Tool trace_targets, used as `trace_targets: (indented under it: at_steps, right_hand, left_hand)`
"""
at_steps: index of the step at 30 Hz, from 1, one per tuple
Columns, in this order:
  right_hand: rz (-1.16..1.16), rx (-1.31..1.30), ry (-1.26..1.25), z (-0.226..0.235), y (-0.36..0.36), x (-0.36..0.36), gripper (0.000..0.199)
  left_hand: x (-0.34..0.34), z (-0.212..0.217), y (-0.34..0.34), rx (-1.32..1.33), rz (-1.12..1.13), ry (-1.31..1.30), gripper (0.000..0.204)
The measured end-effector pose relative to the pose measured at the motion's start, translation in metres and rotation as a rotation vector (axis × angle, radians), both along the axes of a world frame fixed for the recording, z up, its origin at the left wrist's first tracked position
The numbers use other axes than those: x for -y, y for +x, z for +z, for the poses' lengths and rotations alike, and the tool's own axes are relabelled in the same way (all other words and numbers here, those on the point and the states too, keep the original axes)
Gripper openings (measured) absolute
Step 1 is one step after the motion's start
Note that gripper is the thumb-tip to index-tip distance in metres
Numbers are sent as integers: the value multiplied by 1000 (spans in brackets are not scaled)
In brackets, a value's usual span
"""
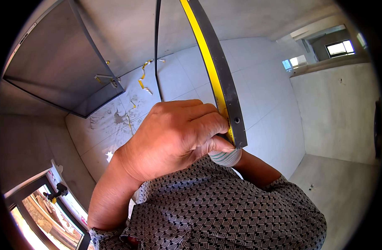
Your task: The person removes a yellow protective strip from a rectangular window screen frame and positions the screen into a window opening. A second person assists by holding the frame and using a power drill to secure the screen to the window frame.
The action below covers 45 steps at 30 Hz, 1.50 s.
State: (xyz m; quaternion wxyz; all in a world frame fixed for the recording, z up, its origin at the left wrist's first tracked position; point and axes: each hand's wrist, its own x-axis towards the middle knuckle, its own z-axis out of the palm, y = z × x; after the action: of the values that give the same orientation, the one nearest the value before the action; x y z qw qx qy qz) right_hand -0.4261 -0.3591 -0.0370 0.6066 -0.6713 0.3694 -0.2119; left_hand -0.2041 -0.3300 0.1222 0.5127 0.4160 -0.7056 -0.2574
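Note:
A long dark grey bar (pixel 227 85) rises from the middle of the view to the top edge, with a small hole near its lower end. Along its left side runs a yellow strip (pixel 208 58), faintly marked toward the bottom. My bare left hand (pixel 178 129) is closed, thumb and forefinger pinching the strip's edge at the bar's lower end. My right hand (pixel 225 158) is mostly hidden behind the left one and the bar. Only its pale glove cuff with green stripes shows, just under the bar's end, and its fingers cannot be seen.
A dark-framed panel (pixel 59 54) leans at the left wall. A thin black upright (pixel 157 46) stands beyond my left hand. Crumpled yellow and white strips (pixel 143 79) litter the tiled floor (pixel 262 96). At the lower left, a power tool (pixel 56 192) sits by a window (pixel 45 212).

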Motion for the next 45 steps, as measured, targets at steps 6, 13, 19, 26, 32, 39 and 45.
trace_targets:
  at_steps: [6, 13, 19, 26, 32, 39, 45]
  right_hand:
    - [36, 134, 129, 31, 8, 4, 36]
    - [105, 147, -660, 81, 27, 24, 41]
    - [128, 75, -748, 77, 24, 25, 39]
    - [71, 112, -817, 66, 19, 23, 39]
    - [60, 140, -857, 70, 23, 25, 44]
    - [59, 150, -842, 63, 19, 25, 44]
    - [29, 182, -831, 59, 17, 24, 43]
  left_hand:
    - [4, 2, -1, 29, -20, -13, 31]
    - [7, 4, 1, 7, -55, 10, 32]
    - [8, 2, -2, 1, -55, 10, 32]
    - [9, 1, -5, 33, -45, -27, 34]
    - [10, 2, -5, 8, -49, -18, 35]
    - [11, -2, -6, -1, -60, -21, 36]
    - [11, 1, -6, 62, -51, -31, 35]
